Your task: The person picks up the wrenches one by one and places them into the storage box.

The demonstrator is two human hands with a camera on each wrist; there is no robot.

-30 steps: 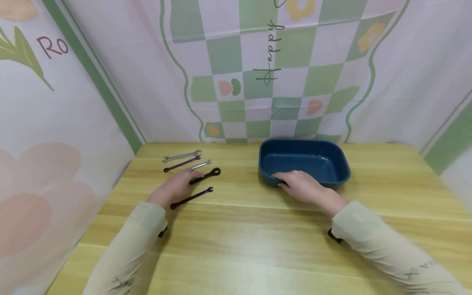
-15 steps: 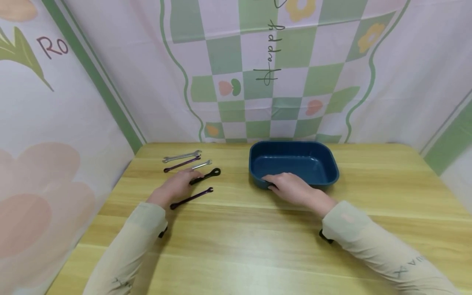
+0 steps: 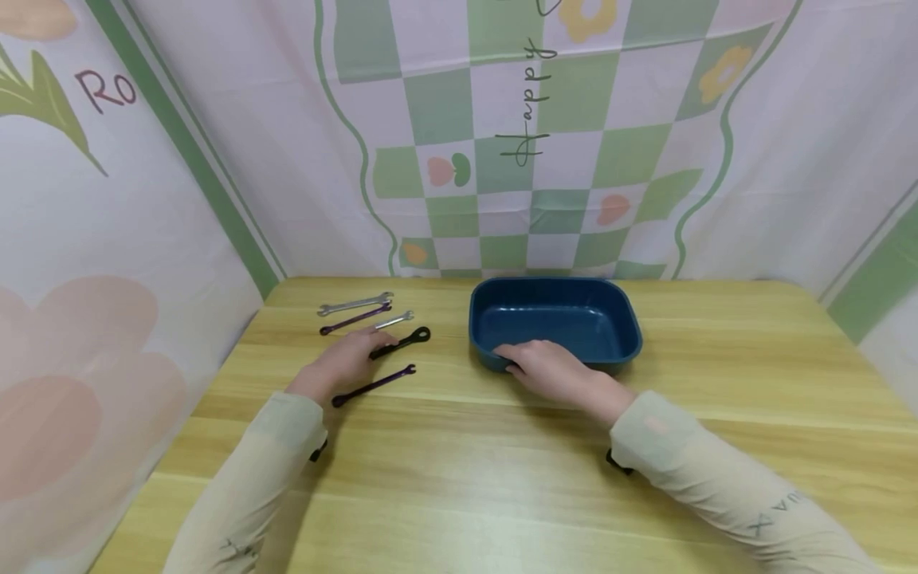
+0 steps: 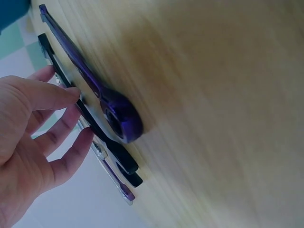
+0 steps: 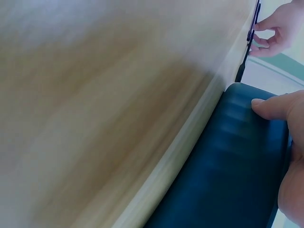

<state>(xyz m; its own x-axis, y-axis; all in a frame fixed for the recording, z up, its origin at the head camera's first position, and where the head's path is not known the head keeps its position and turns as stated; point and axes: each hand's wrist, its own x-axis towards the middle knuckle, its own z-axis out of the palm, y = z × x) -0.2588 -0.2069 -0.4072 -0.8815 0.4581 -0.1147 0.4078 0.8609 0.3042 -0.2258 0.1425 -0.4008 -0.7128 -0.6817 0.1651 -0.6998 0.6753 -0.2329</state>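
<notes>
In the head view, my left hand (image 3: 347, 359) pinches a black wrench (image 3: 413, 338) by its near part, the ring end pointing right. The left wrist view has the thumb and fingertips on either side of the black wrench (image 4: 114, 148). My right hand (image 3: 548, 369) grips the near left rim of a dark blue plastic basin (image 3: 552, 292), fingers over the rim. In the right wrist view, the thumb lies on the basin's outer wall (image 5: 223, 152). Closer to me than the black wrench lies a purple wrench (image 3: 374, 386). No contents show inside the basin.
Behind the left hand lie a silver open-ended wrench (image 3: 356, 304), another purple wrench (image 3: 356, 318) and a small silver wrench (image 3: 394, 320), partly hidden. The wooden table (image 3: 459, 478) meets a patterned curtain (image 3: 502, 207) at the back and left.
My right hand has slid the basin leftward across the table, towards the wrenches. The left hand and the wrenches have stayed where they were.
</notes>
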